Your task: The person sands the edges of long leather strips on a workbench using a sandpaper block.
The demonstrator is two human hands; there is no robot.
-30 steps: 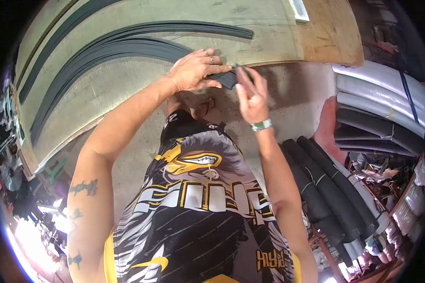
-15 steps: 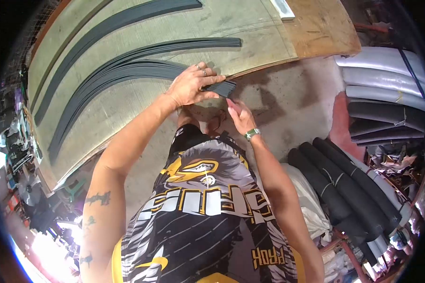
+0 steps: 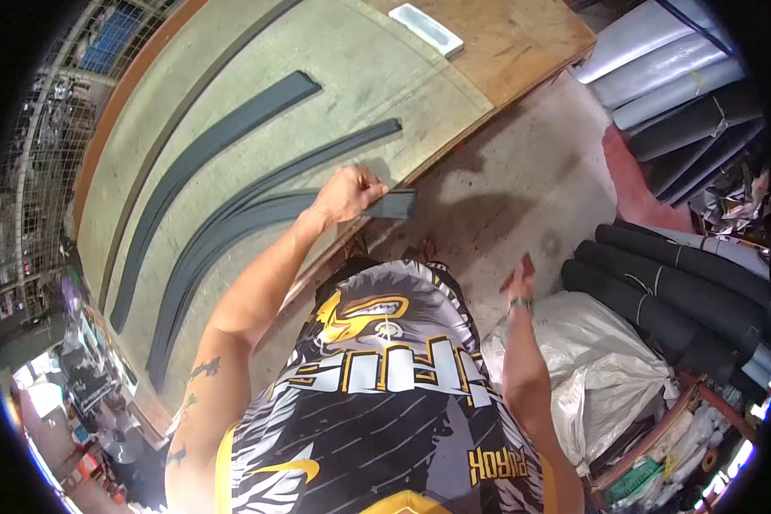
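Note:
Several long, curved dark grey strips lie in bundles on the table. My left hand (image 3: 348,195) is closed at the nearest bundle of strips (image 3: 270,212), close to its right end. That end sticks out past the table edge, beyond my knuckles. Just behind it lies a second bundle of strips (image 3: 351,140), and farther back a wider bundle (image 3: 223,124). My right hand (image 3: 519,283) is away from the table, low over the floor on the right. Its fingers look closed around something reddish, too dark and blurred to name.
The plywood table (image 3: 441,103) has its edge in front of me. A white rectangular block (image 3: 427,30) rests on it. Tied black rolls (image 3: 651,291) and a white sack (image 3: 600,368) stand at right. Silvery rolls (image 3: 651,51) are stacked behind.
My right hand has pulled away from the strip ends, to the right and down. My left hand has stayed at the bundle, its fingers now curled in. The view has turned.

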